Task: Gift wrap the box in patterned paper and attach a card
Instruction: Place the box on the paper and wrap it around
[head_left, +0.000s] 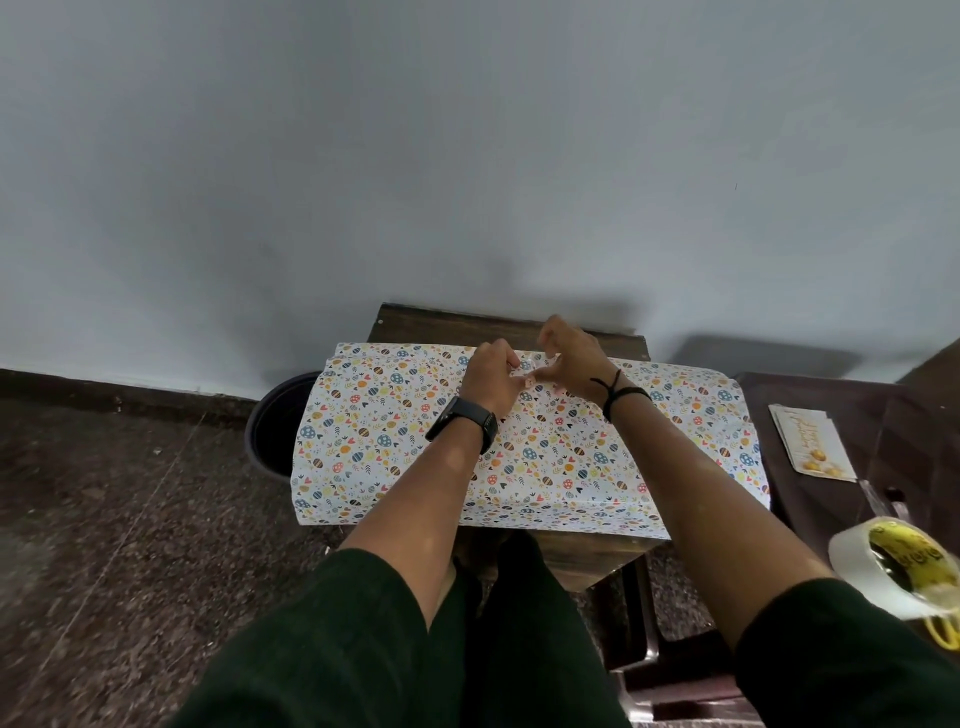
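Head view, and both hands meet at the far edge of the patterned paper (519, 441), which covers the box on a small wooden table (587, 551). Left hand (491, 376) has its fingers curled down, pinching the paper seam; right hand (569, 358) pinches just beside it, thumbs nearly touching. Whether tape lies under the fingertips, I cannot tell. Right of the fingers, well apart, the card (810, 441) lies flat; nearer the camera sits a tape roll (893, 566).

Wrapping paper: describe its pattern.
White paper scattered with small multicoloured eggs, hearts and leaf sprigs; head view.
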